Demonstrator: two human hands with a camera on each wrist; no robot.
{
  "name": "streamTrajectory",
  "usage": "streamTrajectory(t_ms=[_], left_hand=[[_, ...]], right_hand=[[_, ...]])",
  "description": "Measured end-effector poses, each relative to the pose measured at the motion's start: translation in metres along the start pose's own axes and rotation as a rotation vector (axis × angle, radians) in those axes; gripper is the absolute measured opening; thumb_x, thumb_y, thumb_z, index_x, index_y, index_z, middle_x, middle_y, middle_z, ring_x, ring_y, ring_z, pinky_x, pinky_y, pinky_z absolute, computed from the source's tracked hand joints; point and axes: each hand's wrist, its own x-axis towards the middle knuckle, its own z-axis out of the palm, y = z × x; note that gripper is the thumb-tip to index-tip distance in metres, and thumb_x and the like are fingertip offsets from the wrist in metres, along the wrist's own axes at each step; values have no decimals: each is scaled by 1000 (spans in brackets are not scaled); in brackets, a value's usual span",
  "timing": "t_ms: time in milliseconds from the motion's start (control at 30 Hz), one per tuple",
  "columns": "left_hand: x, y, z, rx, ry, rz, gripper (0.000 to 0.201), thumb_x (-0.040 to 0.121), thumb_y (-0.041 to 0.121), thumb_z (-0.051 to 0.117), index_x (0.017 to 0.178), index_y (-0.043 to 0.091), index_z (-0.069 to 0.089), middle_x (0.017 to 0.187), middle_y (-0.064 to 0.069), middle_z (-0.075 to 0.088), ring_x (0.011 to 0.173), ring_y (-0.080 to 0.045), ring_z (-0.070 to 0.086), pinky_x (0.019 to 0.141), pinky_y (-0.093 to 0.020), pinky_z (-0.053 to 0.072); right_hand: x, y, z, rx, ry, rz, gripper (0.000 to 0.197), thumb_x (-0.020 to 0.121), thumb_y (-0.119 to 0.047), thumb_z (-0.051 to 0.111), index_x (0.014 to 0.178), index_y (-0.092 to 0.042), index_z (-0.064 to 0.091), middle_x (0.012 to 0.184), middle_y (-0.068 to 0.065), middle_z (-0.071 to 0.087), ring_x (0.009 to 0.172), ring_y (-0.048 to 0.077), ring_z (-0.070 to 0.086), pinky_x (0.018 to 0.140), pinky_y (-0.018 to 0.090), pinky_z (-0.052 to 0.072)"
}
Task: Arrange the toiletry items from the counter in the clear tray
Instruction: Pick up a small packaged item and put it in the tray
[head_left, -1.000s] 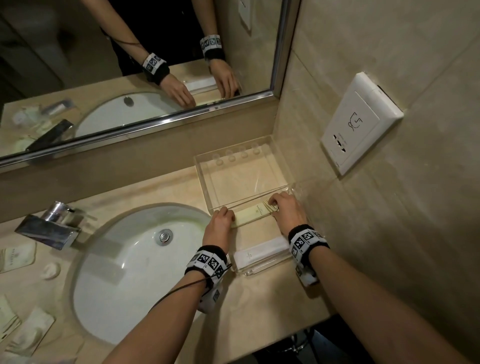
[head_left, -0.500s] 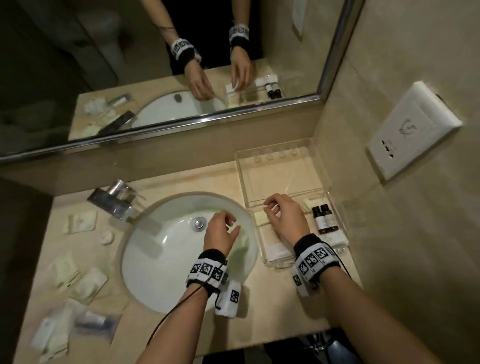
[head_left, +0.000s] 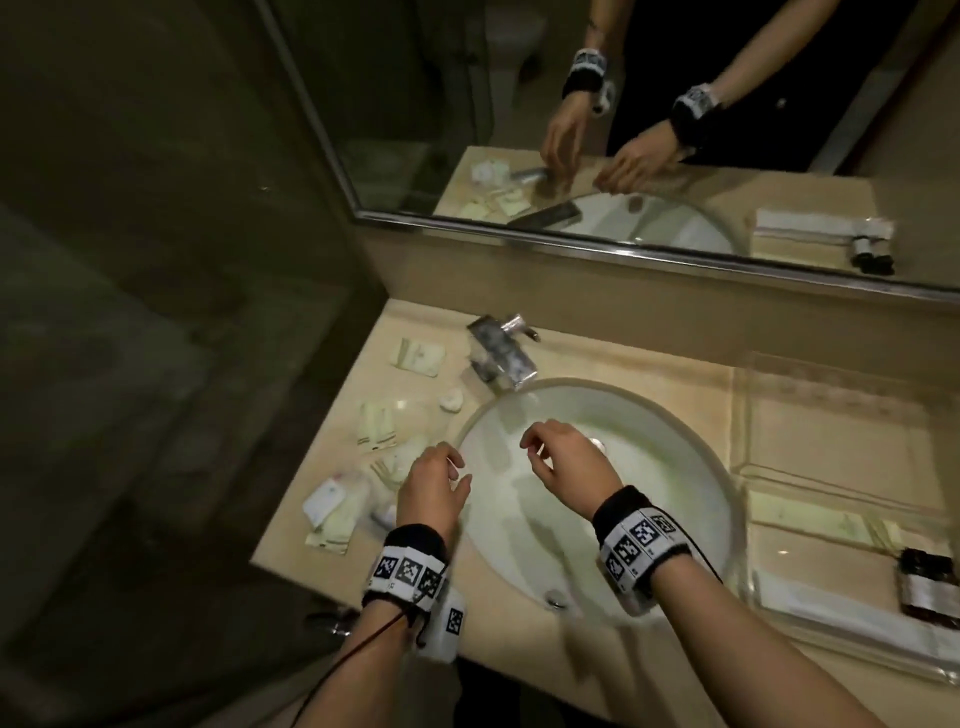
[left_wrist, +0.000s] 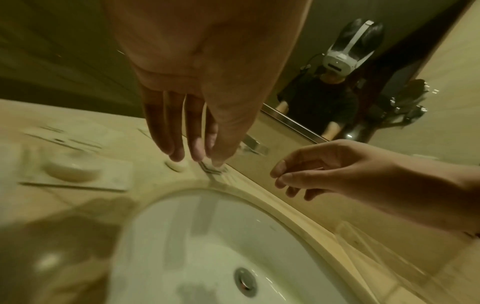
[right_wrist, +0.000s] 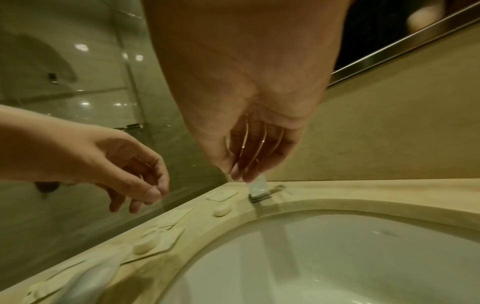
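Several pale toiletry packets (head_left: 376, 423) lie on the counter left of the sink, with a small round soap (head_left: 451, 400) near the faucet. My left hand (head_left: 457, 470) hovers over the sink's left rim, just right of the packets, fingers relaxed and empty. My right hand (head_left: 535, 452) hangs over the basin, loosely curled and empty. The clear tray (head_left: 748, 415) sits at the right and holds a white box (head_left: 831, 608), brown bottles (head_left: 930, 587) and a pale flat packet (head_left: 831, 525). In the left wrist view my left hand (left_wrist: 192, 156) points down at the counter beside a soap packet (left_wrist: 72, 170).
A chrome faucet (head_left: 501, 353) stands behind the white basin (head_left: 649, 519). A mirror (head_left: 623, 130) runs along the back wall. A glass partition (right_wrist: 78, 102) closes the counter's left end. The counter's front edge (head_left: 519, 660) is close to my wrists.
Both hands let go of the pale packet in the tray and moved left over the sink, toward the packets on the counter. The head view swung left with them.
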Motion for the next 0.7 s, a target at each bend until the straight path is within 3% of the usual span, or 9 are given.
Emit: streamTrajectory(t_ms=[300,400,633,700], left_hand=[[12,-124,-61,0,77,-238,14,83,15,66,92,20,56,96,1,58,82,-15,55,72,-30,48],[16,-156,-66,0,74,-293,19,81,15,68,95,21,56,101,1,57,94,-19,56,81,-35,51],[34,-192,-61,3,26,-276,35,75,19,76,104,22,55,113,1,52,109,-22,47,93,-32,40],[37,-197,-59,10,31,-265,40,74,20,77,108,23,55,115,1,51,109,-22,46,95,-32,39]], right_hand=[[75,-90,83,-13,-182,-120,12,90,-16,56,100,-20,61,94,-1,62,85,19,59,75,35,50],[95,-109,106,-30,-230,-115,14,90,-15,58,103,-19,61,98,0,62,89,19,58,78,34,50],[132,-124,138,-111,-258,9,20,86,-18,68,106,-17,63,104,4,64,91,22,61,83,37,54],[137,-125,139,-100,-290,15,21,84,-20,71,103,-20,62,104,0,62,93,19,59,85,34,53]])
